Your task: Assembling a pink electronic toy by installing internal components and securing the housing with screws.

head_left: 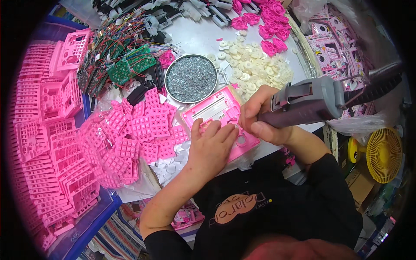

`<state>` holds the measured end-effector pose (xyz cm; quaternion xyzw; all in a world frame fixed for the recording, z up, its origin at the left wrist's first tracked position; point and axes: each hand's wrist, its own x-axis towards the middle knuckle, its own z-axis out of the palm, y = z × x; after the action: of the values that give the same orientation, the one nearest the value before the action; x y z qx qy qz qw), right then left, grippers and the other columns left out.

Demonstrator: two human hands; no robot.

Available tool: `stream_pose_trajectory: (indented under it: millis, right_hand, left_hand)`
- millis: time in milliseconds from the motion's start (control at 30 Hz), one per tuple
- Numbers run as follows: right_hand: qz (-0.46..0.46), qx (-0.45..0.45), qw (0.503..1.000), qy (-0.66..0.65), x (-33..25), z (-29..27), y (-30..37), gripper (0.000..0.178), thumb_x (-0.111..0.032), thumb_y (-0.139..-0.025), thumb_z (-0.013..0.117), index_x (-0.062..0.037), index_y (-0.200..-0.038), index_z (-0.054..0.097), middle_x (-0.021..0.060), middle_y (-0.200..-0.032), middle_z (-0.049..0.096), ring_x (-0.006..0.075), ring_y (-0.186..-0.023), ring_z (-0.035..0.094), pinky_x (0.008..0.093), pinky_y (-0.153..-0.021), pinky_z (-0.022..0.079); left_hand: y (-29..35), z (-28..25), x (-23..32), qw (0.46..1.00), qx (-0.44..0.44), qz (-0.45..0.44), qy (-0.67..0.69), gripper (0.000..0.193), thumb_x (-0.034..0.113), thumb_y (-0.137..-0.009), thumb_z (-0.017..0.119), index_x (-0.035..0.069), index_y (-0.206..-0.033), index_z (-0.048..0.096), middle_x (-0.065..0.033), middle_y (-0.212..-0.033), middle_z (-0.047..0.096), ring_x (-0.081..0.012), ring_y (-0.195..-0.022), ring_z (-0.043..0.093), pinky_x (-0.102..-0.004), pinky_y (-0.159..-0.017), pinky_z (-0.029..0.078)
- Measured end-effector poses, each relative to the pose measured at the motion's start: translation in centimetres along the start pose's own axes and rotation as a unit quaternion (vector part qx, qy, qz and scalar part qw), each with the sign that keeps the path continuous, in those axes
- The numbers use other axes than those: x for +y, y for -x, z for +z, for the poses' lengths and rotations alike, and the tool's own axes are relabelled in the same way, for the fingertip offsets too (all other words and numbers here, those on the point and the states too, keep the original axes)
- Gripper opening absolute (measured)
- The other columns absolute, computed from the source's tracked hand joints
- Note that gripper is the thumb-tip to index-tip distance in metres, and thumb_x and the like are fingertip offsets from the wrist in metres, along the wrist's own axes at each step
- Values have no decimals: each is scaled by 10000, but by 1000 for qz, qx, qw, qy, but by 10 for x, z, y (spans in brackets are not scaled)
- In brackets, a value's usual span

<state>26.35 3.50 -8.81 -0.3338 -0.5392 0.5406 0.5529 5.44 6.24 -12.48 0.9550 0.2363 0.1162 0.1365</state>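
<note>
The right hand (274,132) grips the driver (305,102); the left hand (209,151) rests spread on the case (216,107), beside the tin (165,79). Tilting the driver could make it skid into the left hand.

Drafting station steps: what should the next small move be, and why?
Probably bring the grey driver-like tool down onto the pink housing: the right hand grips it at the housing's edge, and the left hand rests spread on the housing, seemingly steadying it. The tool's tip is hidden.
</note>
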Motion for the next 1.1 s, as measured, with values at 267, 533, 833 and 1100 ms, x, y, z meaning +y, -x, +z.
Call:
stream_pose_trajectory:
  millis: [267,533,833,1100]
  right_hand:
    - [38,-26,999,2,13,3,3,255,-76,-914,656,-54,-1071,455,81,-763,560,168,-692,555,333,-654,482]
    - [-39,-104,981,159,28,5,-1,180,-55,-896,655,-53,-981,496,94,-772,594,176,-698,598,339,-648,500]
    - [80,28,994,67,15,-5,-22,410,-107,-815,717,-39,-1170,525,49,-769,594,122,-654,574,276,-593,457]
    - [-71,140,972,176,-47,-34,-73,621,-58,-873,688,15,-1428,420,122,-1109,629,160,-981,615,296,-801,510]
  left_hand:
    - [4,-7,-8,998,-35,-12,59,295,164,-862,664,201,-1152,702,53,-1201,630,-201,-1125,560,-627,-1115,240]
    - [11,6,-12,999,4,7,43,152,180,-806,674,164,-952,709,24,-1112,644,-220,-1153,558,-629,-1131,209]
    - [22,-2,-9,991,112,-28,65,172,146,-808,686,89,-970,702,-47,-1073,647,-245,-1136,566,-610,-1098,253]
    - [64,-48,-65,925,169,-303,-155,598,357,-705,854,84,-1185,624,-167,-1245,560,-352,-1188,499,-552,-1034,294]
